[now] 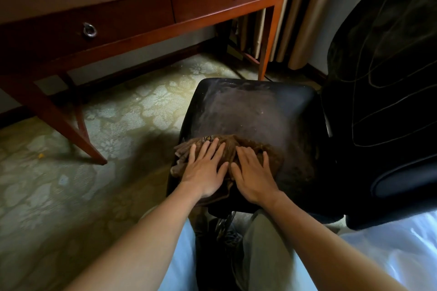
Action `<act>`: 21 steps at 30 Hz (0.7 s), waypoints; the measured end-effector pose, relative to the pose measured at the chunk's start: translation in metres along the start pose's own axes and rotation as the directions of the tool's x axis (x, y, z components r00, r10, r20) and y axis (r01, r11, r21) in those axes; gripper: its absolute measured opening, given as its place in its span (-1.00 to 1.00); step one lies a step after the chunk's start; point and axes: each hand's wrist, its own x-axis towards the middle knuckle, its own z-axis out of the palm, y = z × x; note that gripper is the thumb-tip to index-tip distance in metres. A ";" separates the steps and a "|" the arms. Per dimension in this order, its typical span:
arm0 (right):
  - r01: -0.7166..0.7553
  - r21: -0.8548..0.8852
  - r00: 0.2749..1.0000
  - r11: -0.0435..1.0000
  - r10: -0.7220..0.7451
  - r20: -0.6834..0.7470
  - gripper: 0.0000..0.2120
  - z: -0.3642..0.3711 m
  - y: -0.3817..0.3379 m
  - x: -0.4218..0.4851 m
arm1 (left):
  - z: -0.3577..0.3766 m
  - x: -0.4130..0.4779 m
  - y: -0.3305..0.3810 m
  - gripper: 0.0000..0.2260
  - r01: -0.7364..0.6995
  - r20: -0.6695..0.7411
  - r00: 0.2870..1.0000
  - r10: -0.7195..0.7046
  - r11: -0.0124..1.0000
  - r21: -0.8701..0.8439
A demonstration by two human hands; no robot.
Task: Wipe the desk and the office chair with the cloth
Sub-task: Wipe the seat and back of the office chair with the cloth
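Forearms lead to left hand (205, 169) and right hand (254, 177), both flat with fingers straight, pressing the brown cloth (246, 143) onto the office chair seat (248, 108) near edge; chair-wiping step, and next likely calls for pushing the cloth toward the seat's dusty far edge.

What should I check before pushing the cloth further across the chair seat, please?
1. Both hands on the cloth: left hand and right hand lie flat on the cloth, fingers straight: ok.
2. Cloth spread flat: it is bunched and creased at the near edge of the seat: not ok.
3. Seat beyond the cloth clean: a greyish dusty film and specks show there: not ok.
4. Chair steady: its base is hidden under the seat: cannot tell.
5. Room to push forward: the desk stands apart from the seat's far edge, with its drawers shut: ok.
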 end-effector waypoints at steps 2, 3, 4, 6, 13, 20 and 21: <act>-0.007 -0.032 0.999 0.999 0.009 0.048 -0.40 0.005 0.000 0.006 | 0.000 0.007 -0.004 -0.44 0.005 -0.006 1.000 -0.004 1.000 0.028; -0.012 -0.039 0.998 0.999 0.014 0.060 -0.39 0.005 0.000 0.008 | 0.000 0.009 -0.006 -0.44 0.002 -0.011 1.000 -0.002 1.000 0.027; -0.016 -0.040 0.998 0.999 0.019 0.065 -0.39 0.006 0.000 0.010 | 0.000 0.011 -0.008 -0.44 -0.003 -0.020 1.000 0.003 1.000 0.026; -0.022 -0.043 0.998 0.999 0.024 0.061 -0.39 0.004 0.001 0.019 | -0.002 0.018 -0.014 -0.45 -0.016 -0.038 0.999 0.017 1.000 0.019; -0.013 -0.079 1.000 0.997 0.012 -0.010 -0.40 -0.002 0.008 0.048 | -0.003 0.050 -0.023 -0.45 -0.039 -0.104 0.994 0.041 0.999 0.020; -0.009 -0.092 1.000 0.996 0.008 -0.019 -0.39 -0.008 0.015 0.076 | 0.000 0.077 -0.027 -0.36 -0.010 -0.167 0.986 0.027 0.994 0.106; -0.007 -0.095 1.000 0.995 0.005 -0.021 -0.39 -0.010 0.016 0.082 | -0.001 0.082 -0.027 -0.35 -0.007 -0.173 0.985 0.024 0.995 0.101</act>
